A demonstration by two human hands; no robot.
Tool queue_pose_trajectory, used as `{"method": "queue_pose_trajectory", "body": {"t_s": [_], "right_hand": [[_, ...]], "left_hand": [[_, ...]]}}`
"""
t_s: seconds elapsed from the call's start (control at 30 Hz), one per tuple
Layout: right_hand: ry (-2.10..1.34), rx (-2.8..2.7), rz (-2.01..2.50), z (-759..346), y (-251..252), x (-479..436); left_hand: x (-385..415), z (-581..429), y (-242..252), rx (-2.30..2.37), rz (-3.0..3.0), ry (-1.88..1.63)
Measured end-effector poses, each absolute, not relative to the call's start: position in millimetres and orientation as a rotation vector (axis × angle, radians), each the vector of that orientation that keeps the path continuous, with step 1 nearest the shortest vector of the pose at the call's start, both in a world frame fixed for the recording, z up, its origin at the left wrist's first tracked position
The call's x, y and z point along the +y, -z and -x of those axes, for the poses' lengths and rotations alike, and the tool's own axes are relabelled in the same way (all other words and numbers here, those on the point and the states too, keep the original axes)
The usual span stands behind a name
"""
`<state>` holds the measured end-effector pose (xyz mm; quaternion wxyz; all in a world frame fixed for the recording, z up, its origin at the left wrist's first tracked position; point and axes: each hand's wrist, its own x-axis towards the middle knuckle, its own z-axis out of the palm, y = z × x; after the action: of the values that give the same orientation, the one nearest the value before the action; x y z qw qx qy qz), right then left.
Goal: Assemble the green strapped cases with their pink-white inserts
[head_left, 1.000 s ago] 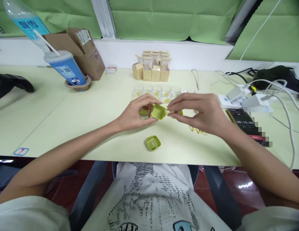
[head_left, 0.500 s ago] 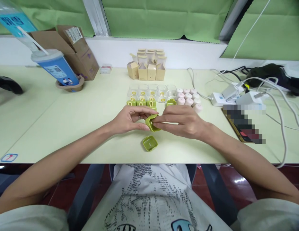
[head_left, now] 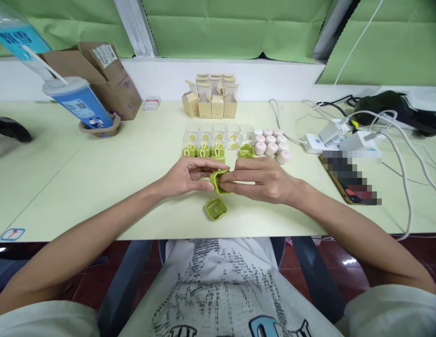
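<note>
Both hands meet over the table (head_left: 98,173): the left hand (head_left: 184,175) and right hand (head_left: 265,178) pinch 1 small green case half (head_left: 218,181) between their fingertips, just above the tabletop. A second green half (head_left: 216,208) lies open right below, near the table's front edge. Behind them, clear boxes (head_left: 219,135) and pink caps (head_left: 272,142) sit in rows.
</note>
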<state>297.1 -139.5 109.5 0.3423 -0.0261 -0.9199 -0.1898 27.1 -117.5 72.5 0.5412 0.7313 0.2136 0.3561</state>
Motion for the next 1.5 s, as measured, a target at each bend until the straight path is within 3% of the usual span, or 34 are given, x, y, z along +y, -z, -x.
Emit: {"method": "queue_pose_trajectory", "body": {"t_s": [0.53, 0.67, 0.9, 1.03, 1.17, 1.3, 1.5], "right_hand": [[0.915, -2.476, 0.046, -297, -100, -147], [0.850, -2.430, 0.020, -295, -98, -145], [0.386, -2.263, 0.242, -303, -98, -141], [-0.479, -1.962, 0.663, -300, -87, -139], [-1.323, -1.785, 0.654, -289, -73, -134], [-1.497, -1.636, 0.621, -281, -69, -135], [-1.480, -1.599, 0.658, -279, -67, -138]], "left_hand": [[-129, -34, -70, 0.562, -1.700, -0.881], [-129, -36, -67, 0.527, -1.652, -0.865], [-127, -30, -73, 0.569, -1.655, -0.904], [-125, -29, -71, 0.605, -1.686, -0.975], [-123, -31, -70, 0.601, -1.796, -1.028], [-122, -31, -70, 0.587, -1.872, -1.035], [-123, -33, -68, 0.579, -1.875, -0.987]]}}
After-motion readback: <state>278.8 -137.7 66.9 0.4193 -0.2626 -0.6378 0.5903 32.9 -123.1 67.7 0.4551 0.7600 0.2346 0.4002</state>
